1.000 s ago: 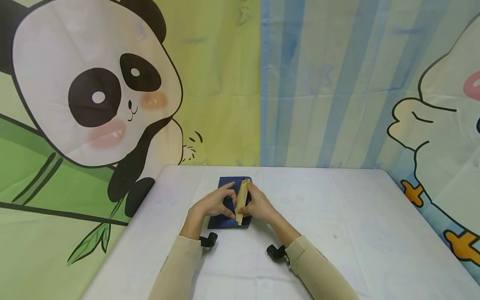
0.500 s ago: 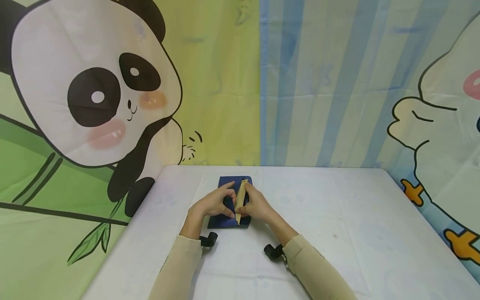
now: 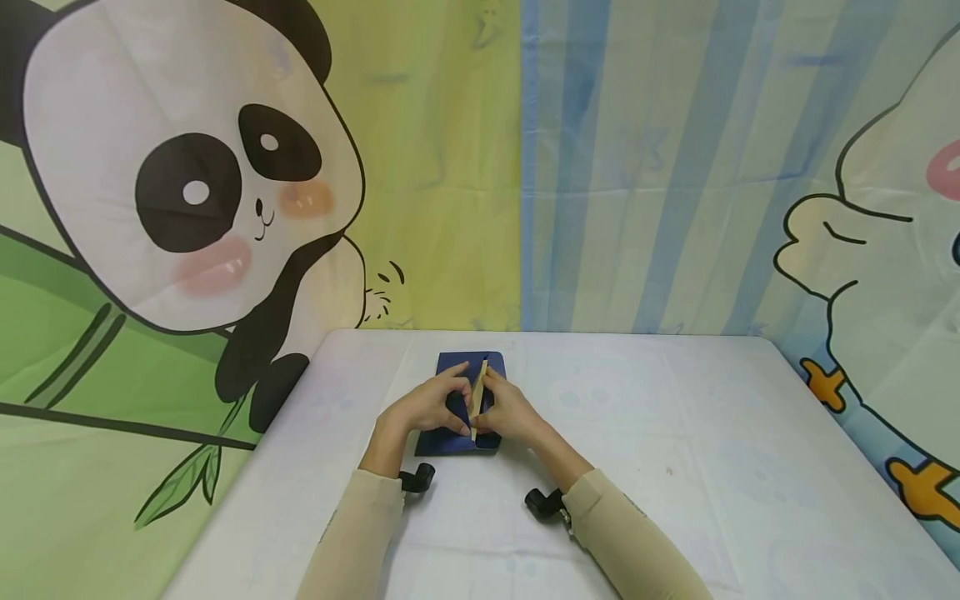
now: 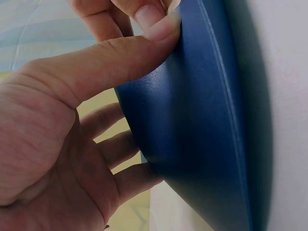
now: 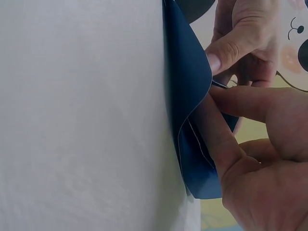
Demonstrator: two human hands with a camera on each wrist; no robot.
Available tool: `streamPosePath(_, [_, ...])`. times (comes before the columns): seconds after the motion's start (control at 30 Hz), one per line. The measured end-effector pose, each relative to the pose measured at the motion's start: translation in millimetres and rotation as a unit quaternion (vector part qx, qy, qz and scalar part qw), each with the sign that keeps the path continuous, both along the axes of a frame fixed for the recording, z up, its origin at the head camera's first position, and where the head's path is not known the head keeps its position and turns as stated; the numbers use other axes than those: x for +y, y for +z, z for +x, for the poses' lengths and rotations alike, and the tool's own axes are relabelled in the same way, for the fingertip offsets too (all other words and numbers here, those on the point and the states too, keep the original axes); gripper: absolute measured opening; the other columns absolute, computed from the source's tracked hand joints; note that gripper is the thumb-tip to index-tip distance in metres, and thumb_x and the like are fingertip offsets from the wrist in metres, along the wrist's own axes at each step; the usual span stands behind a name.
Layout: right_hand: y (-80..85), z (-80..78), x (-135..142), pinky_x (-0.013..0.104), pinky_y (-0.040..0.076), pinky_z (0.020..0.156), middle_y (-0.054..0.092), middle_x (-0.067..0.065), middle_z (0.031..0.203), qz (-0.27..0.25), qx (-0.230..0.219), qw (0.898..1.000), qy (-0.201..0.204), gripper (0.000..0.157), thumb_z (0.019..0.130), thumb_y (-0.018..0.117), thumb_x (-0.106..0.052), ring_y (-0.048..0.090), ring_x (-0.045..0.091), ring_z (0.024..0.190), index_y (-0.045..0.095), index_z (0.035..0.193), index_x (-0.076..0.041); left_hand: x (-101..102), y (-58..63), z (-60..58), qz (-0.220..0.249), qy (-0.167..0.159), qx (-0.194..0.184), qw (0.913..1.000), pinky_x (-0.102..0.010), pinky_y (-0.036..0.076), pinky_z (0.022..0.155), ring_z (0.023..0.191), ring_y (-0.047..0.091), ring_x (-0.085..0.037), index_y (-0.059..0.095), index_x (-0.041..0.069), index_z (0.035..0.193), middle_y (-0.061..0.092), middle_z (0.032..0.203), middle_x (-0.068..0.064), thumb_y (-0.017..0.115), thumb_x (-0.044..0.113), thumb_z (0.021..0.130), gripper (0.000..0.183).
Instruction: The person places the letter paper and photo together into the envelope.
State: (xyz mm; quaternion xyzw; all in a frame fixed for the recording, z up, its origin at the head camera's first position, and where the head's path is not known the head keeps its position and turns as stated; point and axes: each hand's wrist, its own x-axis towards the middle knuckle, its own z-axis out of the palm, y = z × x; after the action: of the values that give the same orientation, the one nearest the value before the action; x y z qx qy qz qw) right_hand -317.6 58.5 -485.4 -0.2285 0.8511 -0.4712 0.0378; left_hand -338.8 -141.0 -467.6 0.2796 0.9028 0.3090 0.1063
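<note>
A dark blue leather-like cover (image 3: 441, 445) lies on the table's far part, with a narrow tan strip (image 3: 480, 387) standing up along its middle. My left hand (image 3: 429, 405) grips the cover from the left, its thumb pressed on the blue face (image 4: 192, 120) and other fingers behind it in the left wrist view. My right hand (image 3: 513, 412) pinches the strip from the right. In the right wrist view one finger of that hand reaches inside a curved blue flap (image 5: 185, 67). Both hands' fingertips nearly meet. What lies inside the cover is mostly hidden.
The table (image 3: 660, 467) wears a white cloth. Behind it hangs a curtain (image 3: 442, 167) printed with a panda and stripes. A black wrist-camera mount (image 3: 418, 479) sits at the left wrist, another mount (image 3: 544, 504) at the right.
The tan strip shows much narrower than a second ago, as it is tilted more on edge. My right hand has shifted slightly left; my left hand stays put.
</note>
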Motion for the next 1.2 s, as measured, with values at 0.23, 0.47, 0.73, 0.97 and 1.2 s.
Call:
streamPosePath(0.23, [0.1,1.2,-2.3,0.044,0.04,0.103,0.011,0.017,0.159,0.001,-0.008,1.0,0.008,0.092,0.073,0.079,-0.003,0.026,0.031,0.14,0.027,0.148,0.002,-0.7,-0.2,-1.4,0.005,-0.002,0.0,1.0,-0.055,0.028,0.11,0.143,0.021,-0.035,0.06,0.023,0.088,0.017,0.16,-0.006,0.091,0.026,0.062,0.04])
streamPosePath(0.47, [-1.4,1.0,-2.9,0.035,0.05,0.08,0.008,0.015,0.16,0.003,-0.018,1.0,0.013,0.09,0.073,0.076,0.0,0.056,0.033,0.109,0.026,0.148,0.002,-1.2,0.4,-0.8,0.007,-0.007,-0.002,0.9999,-0.056,0.028,0.109,0.143,0.02,-0.036,0.06,0.022,0.088,0.017,0.16,-0.007,0.091,0.027,0.063,0.04])
streamPosePath(0.73, [-3.9,2.3,-3.9,0.032,0.049,0.067,0.052,0.02,0.133,-0.009,-0.047,0.999,-0.002,0.106,0.074,0.074,0.002,0.059,0.022,0.076,0.006,0.155,-0.011,-1.5,-0.4,1.1,0.008,-0.004,-0.003,1.0,-0.055,0.03,0.108,0.143,0.021,-0.035,0.059,0.024,0.086,0.017,0.16,-0.005,0.091,0.027,0.062,0.04])
streamPosePath(0.97, [-4.1,2.9,-3.9,0.03,0.046,0.056,0.054,0.019,0.128,-0.039,-0.069,0.997,-0.001,0.114,0.075,0.072,0.004,0.052,0.018,0.059,-0.006,0.154,-0.021,-1.8,0.4,0.8,0.007,-0.002,-0.002,1.0,-0.055,0.03,0.108,0.143,0.021,-0.035,0.058,0.024,0.085,0.017,0.16,-0.004,0.091,0.028,0.062,0.04])
streamPosePath(1.2, [-6.7,0.7,-2.8,0.031,0.048,0.064,0.035,0.019,0.149,-0.042,-0.07,0.997,-0.006,0.113,0.075,0.074,0.001,0.056,0.019,0.066,-0.003,0.155,-0.02,-1.0,1.6,1.6,0.006,0.0,-0.003,1.0,-0.055,0.029,0.109,0.143,0.021,-0.035,0.059,0.023,0.086,0.017,0.16,-0.004,0.091,0.025,0.063,0.039])
